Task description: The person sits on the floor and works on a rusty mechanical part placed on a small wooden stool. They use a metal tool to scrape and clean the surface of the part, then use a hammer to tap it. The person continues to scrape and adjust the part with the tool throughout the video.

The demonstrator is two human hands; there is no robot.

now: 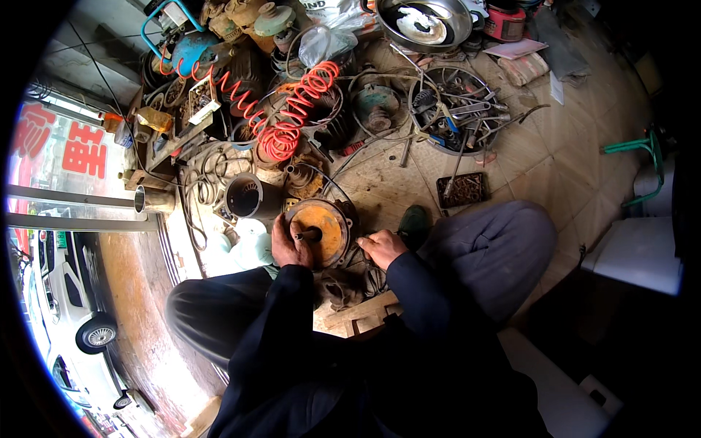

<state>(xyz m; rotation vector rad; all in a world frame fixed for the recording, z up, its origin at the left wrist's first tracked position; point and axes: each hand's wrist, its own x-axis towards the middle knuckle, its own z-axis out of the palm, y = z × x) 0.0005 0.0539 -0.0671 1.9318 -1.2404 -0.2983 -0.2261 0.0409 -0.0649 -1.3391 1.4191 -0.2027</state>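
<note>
My left hand point(290, 244) grips the left side of a round, rusty orange-brown motor housing point(324, 225), its thumb beside the dark shaft point(310, 234) that sticks out of the middle. At the housing's lower right, my right hand point(381, 250) has its fingers closed; what they hold is too small to make out. A dark, grimy metal part point(340, 290) lies below, between my legs, above wooden slats point(359, 315). Just up and to the left stands a hollow dark metal cylinder point(269, 197). Rusty pulley-like parts point(299, 174) sit behind the housing.
A coiled red hose point(281, 139), cluttered parts and a blue tank point(192, 51) fill the back left. A bowl of tools point(453, 109), steel pan point(420, 25) and bolt tray point(461, 190) lie ahead and right. A window frame point(87, 219) is left, a green-handled object point(642, 160) right.
</note>
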